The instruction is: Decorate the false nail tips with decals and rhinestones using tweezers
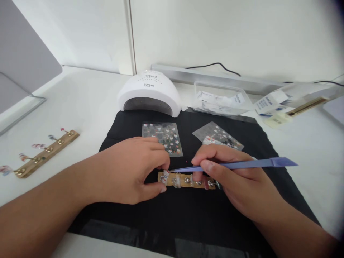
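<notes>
Head view of a nail-art work surface. A wooden nail holder strip (188, 180) is seen lying flat on a black mat (188, 215) spread over the white table (88, 104); several false nail tips are mounted along it. The left end of the strip is pinched by the fingers of the left hand (131, 170), thumb below and forefinger above, beside a decorated nail tip (164, 177). Blue tweezers (242, 165) are gripped by the closed fingers of the right hand (236, 179), held nearly level, with the point brought to the decorated tip just beside the left forefinger; the right hand rests over the right end of the strip.

Behind the hands, two sticker sheets (162, 138) are laid on the mat, one at centre and one in a clear sleeve to the right. A white curing lamp (149, 93) is placed at the mat's far edge, with a clear plastic box (220, 98) to its right. A second holder strip (45, 152), carrying painted tips, is set well apart on the table at the left.
</notes>
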Available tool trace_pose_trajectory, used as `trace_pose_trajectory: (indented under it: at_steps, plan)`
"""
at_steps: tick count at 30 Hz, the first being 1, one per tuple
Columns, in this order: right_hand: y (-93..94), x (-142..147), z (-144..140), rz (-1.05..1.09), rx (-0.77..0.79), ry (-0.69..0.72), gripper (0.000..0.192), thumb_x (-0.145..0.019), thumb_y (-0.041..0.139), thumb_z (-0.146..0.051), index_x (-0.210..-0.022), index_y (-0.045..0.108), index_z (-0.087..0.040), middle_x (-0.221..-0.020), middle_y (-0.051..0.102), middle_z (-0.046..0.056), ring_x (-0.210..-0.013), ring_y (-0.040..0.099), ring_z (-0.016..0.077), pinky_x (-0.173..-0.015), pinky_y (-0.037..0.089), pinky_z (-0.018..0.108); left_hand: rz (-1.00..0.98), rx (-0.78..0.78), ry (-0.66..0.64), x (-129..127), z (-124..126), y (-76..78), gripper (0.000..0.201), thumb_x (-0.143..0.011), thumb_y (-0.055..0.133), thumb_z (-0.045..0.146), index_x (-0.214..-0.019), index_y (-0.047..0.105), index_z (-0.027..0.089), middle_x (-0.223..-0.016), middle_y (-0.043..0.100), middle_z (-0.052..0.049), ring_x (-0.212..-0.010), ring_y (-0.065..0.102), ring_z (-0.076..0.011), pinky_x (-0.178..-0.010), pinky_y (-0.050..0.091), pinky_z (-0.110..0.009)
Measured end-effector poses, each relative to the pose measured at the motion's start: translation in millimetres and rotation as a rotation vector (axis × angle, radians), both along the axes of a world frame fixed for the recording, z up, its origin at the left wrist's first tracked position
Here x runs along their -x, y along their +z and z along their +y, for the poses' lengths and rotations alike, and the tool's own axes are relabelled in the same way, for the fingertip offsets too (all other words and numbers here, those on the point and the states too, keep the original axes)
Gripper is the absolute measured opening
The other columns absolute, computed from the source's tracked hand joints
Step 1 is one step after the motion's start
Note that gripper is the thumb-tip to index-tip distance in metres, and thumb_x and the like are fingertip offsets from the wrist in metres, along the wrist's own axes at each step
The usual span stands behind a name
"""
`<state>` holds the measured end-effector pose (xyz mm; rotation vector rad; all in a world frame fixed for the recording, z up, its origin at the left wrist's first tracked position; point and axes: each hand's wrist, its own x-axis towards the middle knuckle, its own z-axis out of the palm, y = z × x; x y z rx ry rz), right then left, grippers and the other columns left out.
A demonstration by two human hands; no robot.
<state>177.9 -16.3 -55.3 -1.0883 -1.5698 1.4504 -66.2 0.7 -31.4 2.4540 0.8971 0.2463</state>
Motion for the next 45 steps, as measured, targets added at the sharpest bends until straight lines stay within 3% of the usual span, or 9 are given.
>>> trace_pose_trajectory:
  at_steps: [30, 35, 38, 41, 45]
  plan:
    - [3.5, 0, 5, -0.035, -0.025, 0.002, 0.014, -0.094, 0.062, -0.025, -0.082, 0.071, -0.022, -0.063, 0.066, -0.002, -0.054, 0.059, 0.009, -0.051, 0.049, 0.018, 0.015, 0.003, 0.016, -1, 0, -0.7, 0.011, -0.083, 0.069, 0.025, -0.087, 0.061, 0.019, -0.082, 0.062, 0.002, -0.081, 0.056, -0.017, -0.072, 0.038, -0.031]
    - [1.9, -3, 5, -0.043, -0.048, -0.035, 0.013, -0.093, 0.064, -0.027, -0.083, 0.071, -0.022, -0.062, 0.067, -0.001, -0.051, 0.061, 0.0117, -0.051, 0.05, 0.023, 0.031, -0.004, 0.02, 1, 0, 0.9, 0.014, -0.084, 0.069, 0.028, -0.092, 0.062, 0.019, -0.086, 0.062, 0.0, -0.083, 0.056, -0.0187, -0.072, 0.04, -0.032]
    - [0.1, -6, 5, 0.029, -0.044, -0.076, 0.011, -0.092, 0.067, -0.032, -0.087, 0.072, -0.024, -0.064, 0.067, -0.001, -0.053, 0.063, 0.0145, -0.053, 0.052, 0.027, -0.043, 0.022, -0.001, 3, 0, 2.0, 0.012, -0.088, 0.061, 0.02, -0.101, 0.062, 0.019, -0.094, 0.061, -0.002, -0.087, 0.056, -0.018, -0.074, 0.041, -0.031]
    - [0.7, -8, 4, 0.131, -0.081, -0.137, 0.009, -0.089, 0.071, -0.033, -0.086, 0.076, -0.027, -0.064, 0.066, 0.0, -0.058, 0.062, 0.0157, -0.054, 0.051, 0.028, -0.103, 0.071, -0.03, 5, 2, 1.1, 0.019, -0.088, 0.051, 0.006, -0.095, 0.062, 0.02, -0.096, 0.058, -0.001, -0.086, 0.054, -0.0146, -0.074, 0.041, -0.027]
    - [3.8, -11, 5, 0.241, -0.164, -0.2, 0.01, -0.09, 0.069, -0.03, -0.086, 0.076, -0.026, -0.064, 0.066, 0.001, -0.064, 0.06, 0.0166, -0.062, 0.047, 0.031, -0.129, 0.124, -0.049, 3, 2, -1.6, 0.023, -0.087, 0.05, 0.001, -0.09, 0.064, 0.02, -0.097, 0.057, -0.001, -0.087, 0.054, -0.0125, -0.075, 0.041, -0.025]
